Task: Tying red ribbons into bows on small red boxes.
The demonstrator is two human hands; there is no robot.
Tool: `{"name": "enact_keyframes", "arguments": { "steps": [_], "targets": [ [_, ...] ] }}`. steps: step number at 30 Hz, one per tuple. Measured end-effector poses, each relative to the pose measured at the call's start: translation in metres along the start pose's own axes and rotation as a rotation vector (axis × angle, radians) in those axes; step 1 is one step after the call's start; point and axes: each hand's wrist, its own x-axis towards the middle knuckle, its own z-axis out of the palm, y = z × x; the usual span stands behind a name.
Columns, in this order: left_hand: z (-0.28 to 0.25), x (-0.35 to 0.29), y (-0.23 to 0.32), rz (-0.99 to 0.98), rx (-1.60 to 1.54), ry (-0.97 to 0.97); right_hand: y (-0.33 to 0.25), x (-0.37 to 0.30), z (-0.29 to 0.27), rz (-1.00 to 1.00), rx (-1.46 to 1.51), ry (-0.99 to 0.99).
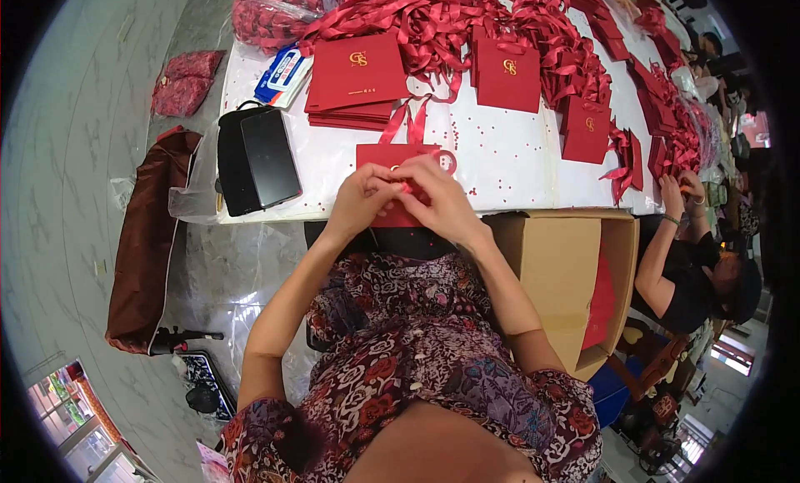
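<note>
Well, the left hand [362,197] and the right hand [448,206] meet over a red bag [373,155] at the near edge of the white table [518,170], fingertips pinching a bit of red ribbon [407,187] between them. A black phone [272,160] lies partly on a dark pouch [233,162] to the left, a stack of red bags [354,70] sits just beyond, and a cardboard box [560,258] stands to the right

On the white table [517,170], a black pouch [233,175] lies left of the left hand [361,201], with a blue-and-white packet [285,76] farther on. Straight past that hand is a pile of flat red bags [354,70]. Tiny red dots [473,190] are near the right hand [450,204]; a big heap of red ribbons [417,23] is far past it.
</note>
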Motion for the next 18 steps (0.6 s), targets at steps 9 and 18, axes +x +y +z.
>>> {"name": "enact_keyframes", "arguments": {
  "steps": [9,18],
  "targets": [
    [-0.024,0.014,0.010,0.021,0.156,0.125,0.025,0.006,0.029,0.086,-0.033,0.025],
    [-0.023,0.036,-0.010,0.553,0.854,0.339,0.047,0.010,0.042,0.139,-0.141,0.171]
  ]
}}
